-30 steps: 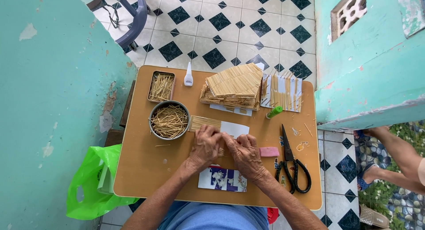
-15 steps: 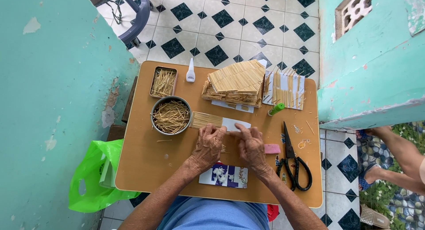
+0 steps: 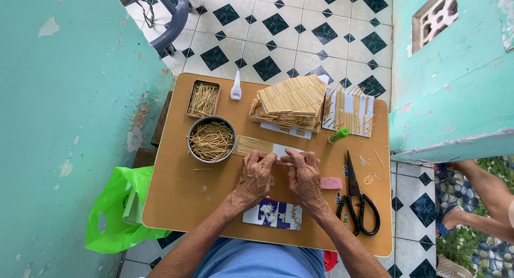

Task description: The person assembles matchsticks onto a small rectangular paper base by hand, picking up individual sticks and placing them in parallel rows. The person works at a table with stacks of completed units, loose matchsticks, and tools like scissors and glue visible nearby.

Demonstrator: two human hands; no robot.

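Note:
My left hand (image 3: pixel 256 174) and my right hand (image 3: pixel 304 174) rest side by side on the small wooden table (image 3: pixel 176 197). Their fingertips press on a white paper strip (image 3: pixel 281 149) that is partly covered with a row of thin sticks (image 3: pixel 254 145). Both hands pinch at the strip's near edge; whether a single stick is between the fingers is too small to tell. A round metal bowl of sticks (image 3: pixel 211 140) stands just left of the strip. A model house of sticks (image 3: pixel 292 102) stands behind it.
A rectangular tin of sticks (image 3: pixel 203 99), a white glue bottle (image 3: pixel 236 87), a sheet with glued sticks (image 3: pixel 352 112), a green-capped tube (image 3: pixel 339 135), a pink eraser (image 3: pixel 331 183), black scissors (image 3: pixel 357 205) and a printed card (image 3: pixel 273 214) lie around. A green bag (image 3: pixel 115 213) hangs left. Another person's arm (image 3: pixel 482 184) is at right.
Both hands have stayed on the strip, with the fingers shifting slightly along its near edge. The view has tilted a little.

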